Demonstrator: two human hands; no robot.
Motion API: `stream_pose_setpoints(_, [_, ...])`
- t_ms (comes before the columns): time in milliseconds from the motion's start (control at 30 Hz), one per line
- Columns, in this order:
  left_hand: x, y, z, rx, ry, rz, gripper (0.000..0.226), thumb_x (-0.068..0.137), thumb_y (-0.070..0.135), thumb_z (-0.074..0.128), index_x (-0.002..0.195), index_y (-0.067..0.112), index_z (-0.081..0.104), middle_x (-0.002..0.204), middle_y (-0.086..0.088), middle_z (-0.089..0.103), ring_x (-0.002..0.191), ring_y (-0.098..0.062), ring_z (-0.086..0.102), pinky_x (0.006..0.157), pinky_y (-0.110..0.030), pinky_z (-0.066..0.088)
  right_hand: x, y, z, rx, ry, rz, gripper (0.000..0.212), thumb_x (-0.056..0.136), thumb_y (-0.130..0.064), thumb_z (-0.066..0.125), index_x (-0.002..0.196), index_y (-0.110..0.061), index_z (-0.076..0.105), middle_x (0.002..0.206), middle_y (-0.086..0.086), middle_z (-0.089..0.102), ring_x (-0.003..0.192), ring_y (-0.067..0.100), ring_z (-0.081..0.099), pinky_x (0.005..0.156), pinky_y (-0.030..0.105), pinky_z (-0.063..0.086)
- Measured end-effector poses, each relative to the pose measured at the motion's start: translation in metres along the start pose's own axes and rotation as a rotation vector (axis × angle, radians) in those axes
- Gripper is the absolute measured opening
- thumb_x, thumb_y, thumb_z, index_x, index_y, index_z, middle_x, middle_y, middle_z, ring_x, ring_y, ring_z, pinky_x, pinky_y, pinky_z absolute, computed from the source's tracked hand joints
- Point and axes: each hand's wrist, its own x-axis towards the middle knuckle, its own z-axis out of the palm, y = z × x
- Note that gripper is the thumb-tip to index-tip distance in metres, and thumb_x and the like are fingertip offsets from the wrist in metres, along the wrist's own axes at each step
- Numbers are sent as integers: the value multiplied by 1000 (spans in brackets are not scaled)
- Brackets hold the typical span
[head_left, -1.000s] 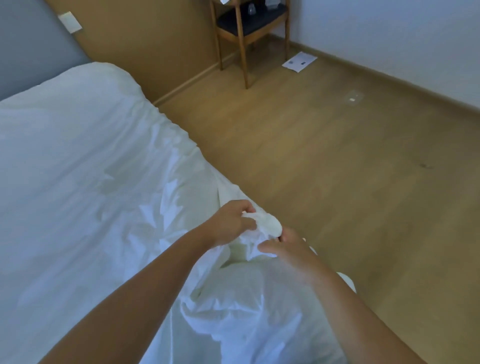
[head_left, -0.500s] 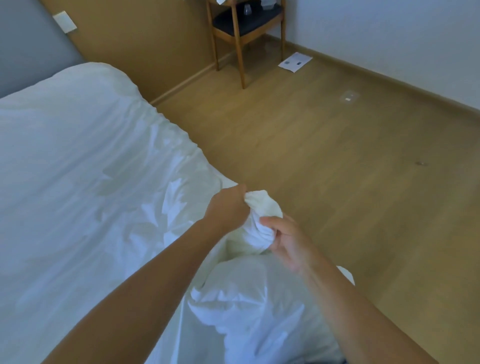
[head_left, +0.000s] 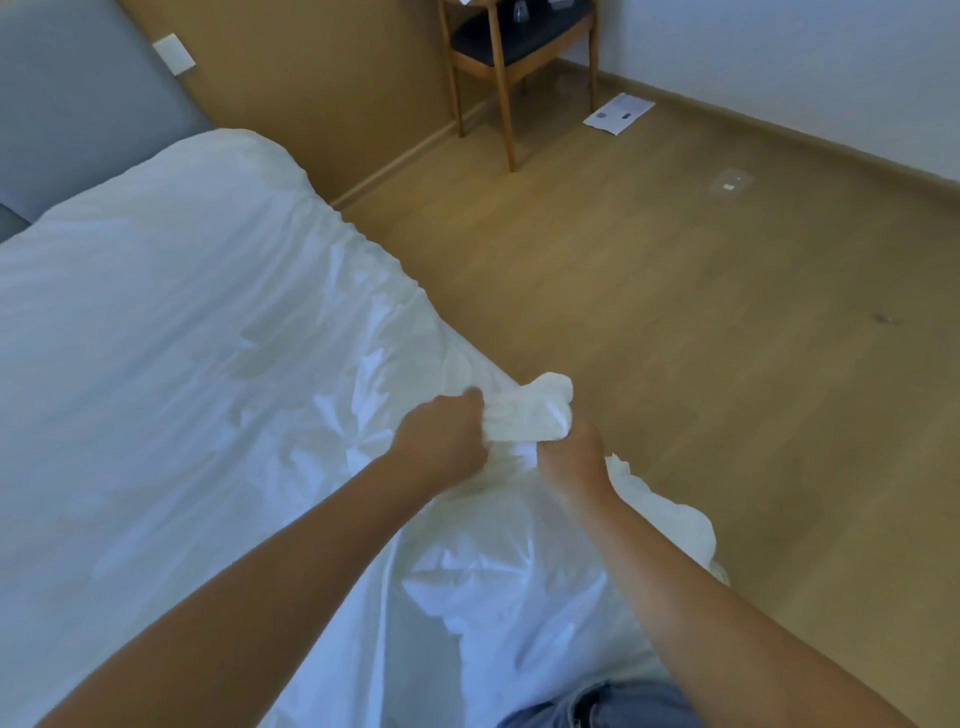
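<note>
Together, the left hand and right hand curl their fingers tightly around the bunched duvet corner.

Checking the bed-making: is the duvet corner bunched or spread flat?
Bunched: left hand and right hand grip the duvet corner as a crumpled wad.

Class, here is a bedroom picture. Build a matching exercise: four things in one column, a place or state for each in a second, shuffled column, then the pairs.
Things
1. duvet corner
2. chair
3. sheet of paper
4. white plate

Places or states
A. lying flat on the floor
B. gripped by the left hand and the right hand
C. fixed to the wall
D. standing on its legs in the far corner

Pairs: 1-B, 2-D, 3-A, 4-C
</note>
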Motion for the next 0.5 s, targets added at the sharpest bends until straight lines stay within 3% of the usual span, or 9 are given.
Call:
stream_pose_setpoints(67, [8, -10, -2, 94, 135, -43, 32, 90, 18, 45, 121, 13, 41, 101, -9, 57, 84, -31, 62, 63, -32, 38, -11, -3, 0, 144, -347, 80, 14, 93, -11, 54, 105, -12, 60, 109, 15, 66, 94, 15, 62, 76, 17, 47])
stream_pose_setpoints(100, [13, -15, -2, 119, 149, -44, 37, 91, 18, 45, 128, 14, 41, 109, -9, 52, 86, -31, 61, 63, -32, 38, -15, -2, -2, 207, -451, 96, 15, 86, -17, 61, 101, -15, 63, 101, 6, 69, 86, 6, 61, 76, 17, 45])
stream_pose_setpoints(167, [18, -15, 0, 89, 145, -6, 39, 90, 16, 49, 129, 16, 49, 123, -7, 46, 96, -28, 58, 70, -31, 41, -15, 1, -13, 246, -526, 126, 31, 69, -24, 67, 98, -13, 67, 83, -1, 63, 79, 6, 57, 76, 20, 41])
stream_pose_setpoints(233, [17, -3, 2, -129, 113, 71, 29, 88, 9, 49, 115, 8, 60, 122, -7, 55, 103, -26, 57, 78, -28, 42, -9, 7, -19, 43, -370, 133, 32, 66, -24, 74, 95, -13, 70, 77, 4, 61, 68, 8, 56, 64, 20, 42])
stream_pose_setpoints(333, [11, 16, 2, -408, -5, 146, 16, 85, 2, 47, 87, 4, 64, 88, -5, 66, 83, -22, 60, 67, -23, 40, -1, 16, -12, -206, -2, 14, 24, 75, -34, 76, 80, -12, 68, 71, 5, 67, 62, 12, 58, 56, 24, 42])
stream_pose_setpoints(400, [8, 19, -4, -447, -44, 117, 13, 83, 3, 49, 72, 7, 57, 70, -2, 59, 65, -17, 51, 55, -21, 35, 3, 22, -2, -323, 72, -114, 23, 81, -32, 69, 87, -10, 65, 75, 1, 64, 72, 17, 60, 60, 26, 41])
stream_pose_setpoints(500, [7, 16, -14, -458, -35, 87, 19, 81, 7, 52, 63, 11, 50, 61, 1, 54, 57, -12, 45, 55, -21, 37, 14, 16, 2, -317, 96, -149, 14, 86, -13, 54, 96, -8, 62, 76, -7, 59, 76, 15, 57, 55, 10, 33])
